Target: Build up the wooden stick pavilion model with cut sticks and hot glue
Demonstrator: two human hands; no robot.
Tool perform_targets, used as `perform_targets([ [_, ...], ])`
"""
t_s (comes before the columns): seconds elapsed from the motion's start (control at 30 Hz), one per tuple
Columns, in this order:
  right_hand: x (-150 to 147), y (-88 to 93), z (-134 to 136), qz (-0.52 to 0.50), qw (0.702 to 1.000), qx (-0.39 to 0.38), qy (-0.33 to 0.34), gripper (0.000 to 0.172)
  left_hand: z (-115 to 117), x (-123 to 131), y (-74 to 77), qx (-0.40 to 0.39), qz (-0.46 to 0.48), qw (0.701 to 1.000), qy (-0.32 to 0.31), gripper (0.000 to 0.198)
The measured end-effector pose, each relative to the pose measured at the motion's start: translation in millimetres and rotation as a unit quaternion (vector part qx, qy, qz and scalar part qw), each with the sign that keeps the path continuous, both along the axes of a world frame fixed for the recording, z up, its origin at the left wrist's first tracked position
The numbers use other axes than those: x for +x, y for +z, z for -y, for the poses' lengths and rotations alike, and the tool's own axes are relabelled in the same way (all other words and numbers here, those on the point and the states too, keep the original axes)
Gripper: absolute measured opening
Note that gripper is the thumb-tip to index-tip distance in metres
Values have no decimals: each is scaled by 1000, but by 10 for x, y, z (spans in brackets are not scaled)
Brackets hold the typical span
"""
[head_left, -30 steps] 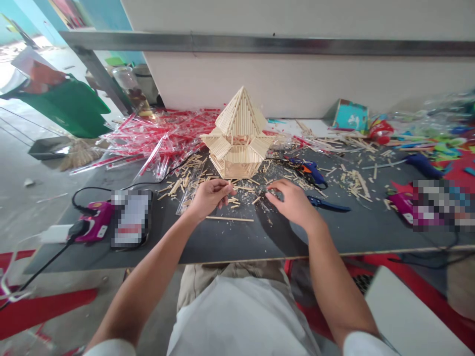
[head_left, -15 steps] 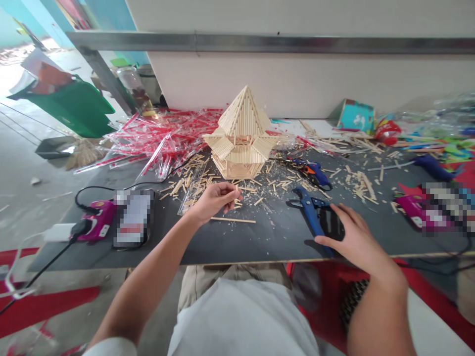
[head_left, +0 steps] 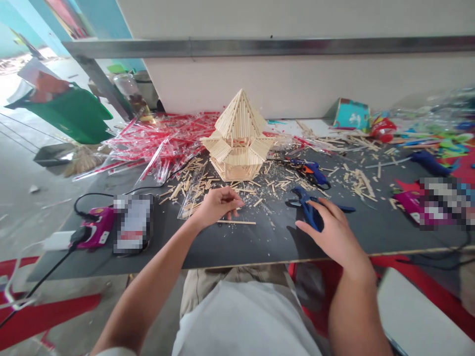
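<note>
My left hand (head_left: 218,206) is closed in a pinch over the table, with a short piece of wooden stick between thumb and fingers, mostly hidden. Below it a longer wooden stick (head_left: 241,222) lies flat. Thumb and fingers apart, my right hand (head_left: 330,227) is over a blue hand cutter (head_left: 308,210), which lies on the table with its handles spread. Whether the fingertips touch the cutter I cannot tell. Behind my left hand stands a model (head_left: 243,123) built of wooden sticks, with a pointed roof and a flared, many-sided lower part.
Red-and-clear plastic wrappers (head_left: 166,133) are heaped at the back left. A blue glue gun (head_left: 313,173) lies beyond the cutter, among scattered stick offcuts (head_left: 359,183). A phone (head_left: 133,222) and a purple power socket (head_left: 100,227) with cables lie left. Another glue gun (head_left: 430,162) lies right.
My right hand has moved left over the cutter, and one of the cutter's handles now shows beyond my fingers. My left hand has turned slightly, keeping its pinch.
</note>
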State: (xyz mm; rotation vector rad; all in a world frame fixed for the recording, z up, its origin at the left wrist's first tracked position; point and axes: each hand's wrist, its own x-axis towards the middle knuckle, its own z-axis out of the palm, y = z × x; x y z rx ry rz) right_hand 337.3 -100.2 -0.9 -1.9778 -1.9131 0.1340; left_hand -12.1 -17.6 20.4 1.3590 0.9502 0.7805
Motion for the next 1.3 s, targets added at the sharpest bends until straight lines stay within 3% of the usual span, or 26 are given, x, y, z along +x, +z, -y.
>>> perform_targets([
  [0.13, 241, -81, -24, 77, 992, -82, -53, 104, -10, -21, -6, 24, -11, 999, 23, 26],
  [0.2, 360, -117, -40, 99, 990, -94, -46, 110, -7, -15, 4, 24, 4, 999, 35, 25],
  [0.27, 432, -131, -56, 123, 989, -80, -22, 104, 0, 0, 15, 23, 22, 999, 41, 26],
  [0.4, 431, -102, -41, 192, 980, -50, 8, 76, 5, 28, 18, 14, 65, 997, 43, 30],
  [0.57, 299, -19, 124, 188, 981, -55, -13, 66, -29, 52, -36, 1, 78, 996, 53, 36],
  [0.67, 201, 78, 214, 115, 990, -75, -15, 61, -38, 67, -81, 16, 57, 996, 68, 41],
  [0.83, -104, 263, 215, -93, 991, -99, 11, 54, 22, 103, -45, 92, 9, 993, 80, 39],
  [0.93, -454, 353, 208, -234, 965, -118, 32, 54, 76, 147, 19, 115, 23, 987, 107, 42],
  [1.03, -867, 419, 239, -351, 920, -162, 65, 54, 117, 198, 35, 122, 51, 984, 123, 46],
  [1.13, -1199, 428, 274, -399, 895, -173, 100, 52, 146, 231, -7, 152, 29, 977, 147, 48],
  [1.3, -1412, 371, 299, -410, 894, -149, 106, 50, 178, 225, -65, 267, -99, 942, 176, 50],
])
